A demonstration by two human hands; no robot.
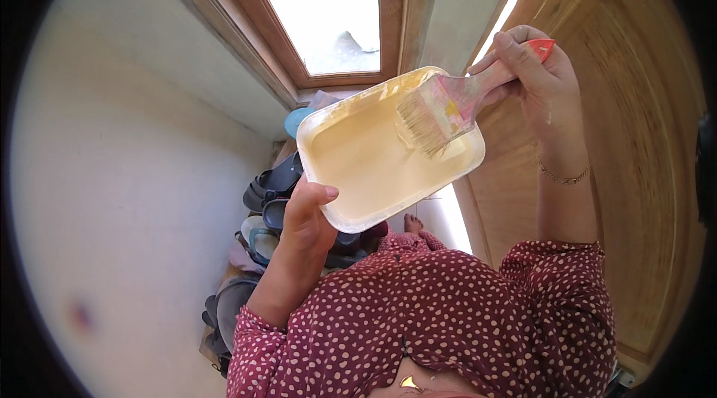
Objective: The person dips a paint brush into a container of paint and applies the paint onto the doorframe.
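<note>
My left hand (305, 222) grips the near left corner of a white-rimmed tub (334, 220), its thumb over the rim and its other fingers hidden underneath. Cream-coloured paint (358, 166) lies in the tub, with thicker smears along the far wall. My right hand (539, 73) is closed round the handle of a wide paintbrush (463, 103), whose red end sticks out past the fingers. Held over the tub's right side, the brush points its bristles left and down toward the paint. Whether the bristle tips touch the paint, I cannot tell.
On the left is a pale wall (134, 159), with several sandals and shoes (272, 181) piled along its foot. A brown-framed window (314, 17) is ahead. To the right stands a wooden door (620, 137), and my bare foot (413, 224) shows below the tub.
</note>
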